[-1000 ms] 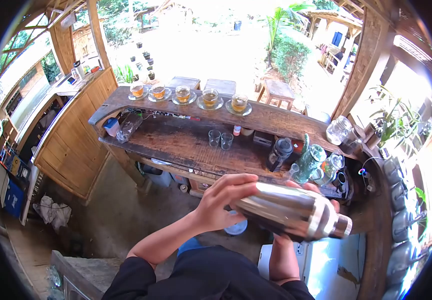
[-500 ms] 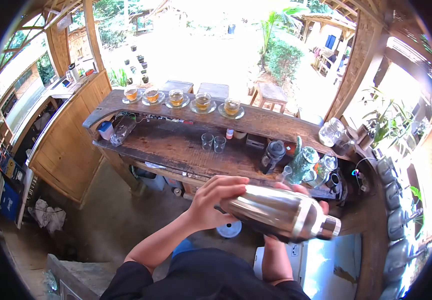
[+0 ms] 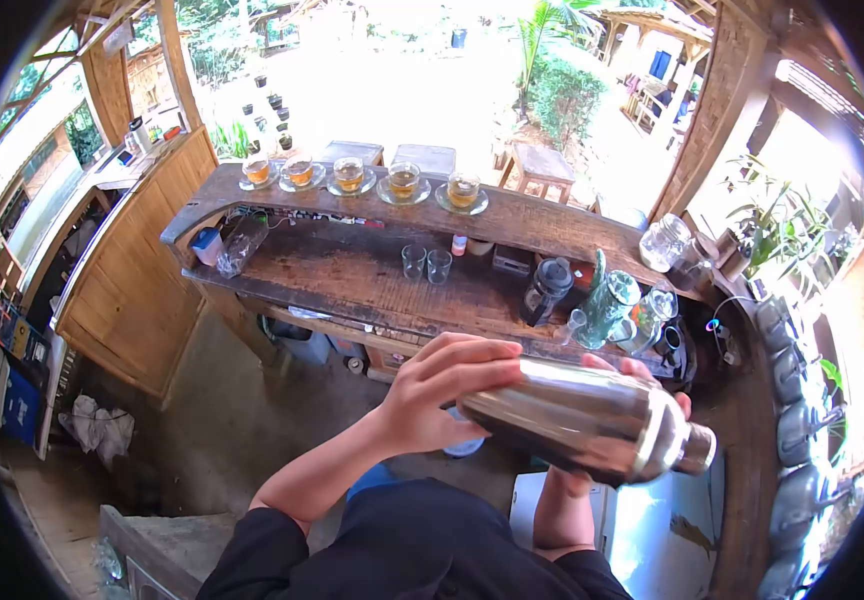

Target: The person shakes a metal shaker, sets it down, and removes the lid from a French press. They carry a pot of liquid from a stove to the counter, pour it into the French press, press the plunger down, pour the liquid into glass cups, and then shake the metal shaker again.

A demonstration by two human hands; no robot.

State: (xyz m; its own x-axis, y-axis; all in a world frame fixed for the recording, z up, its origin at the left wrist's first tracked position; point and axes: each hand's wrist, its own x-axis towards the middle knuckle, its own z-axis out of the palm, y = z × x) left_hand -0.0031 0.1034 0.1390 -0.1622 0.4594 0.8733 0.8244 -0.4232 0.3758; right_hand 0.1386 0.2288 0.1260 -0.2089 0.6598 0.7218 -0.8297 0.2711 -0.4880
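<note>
A shiny metal cocktail shaker [image 3: 577,415] lies nearly sideways in the air in front of my chest, its capped end pointing right and slightly down. My left hand [image 3: 452,392] is wrapped round its broad end. From the far side and below, my right hand [image 3: 580,480] grips it nearer the cap, with fingertips showing over the top edge; the shaker hides much of that hand. Beyond it, two empty glasses [image 3: 426,265] stand side by side on the lower shelf of the wooden counter [image 3: 332,270].
Several glass cups of amber drink [image 3: 403,183] on saucers line the raised ledge. At the right stand a dark French press [image 3: 548,292], a green textured jug [image 3: 609,308] and a glass jar [image 3: 663,243]. A wooden cabinet [image 3: 132,290] stands left.
The shaker has moved right and slightly towards me, with both hands still round it. The whole view has shifted slightly.
</note>
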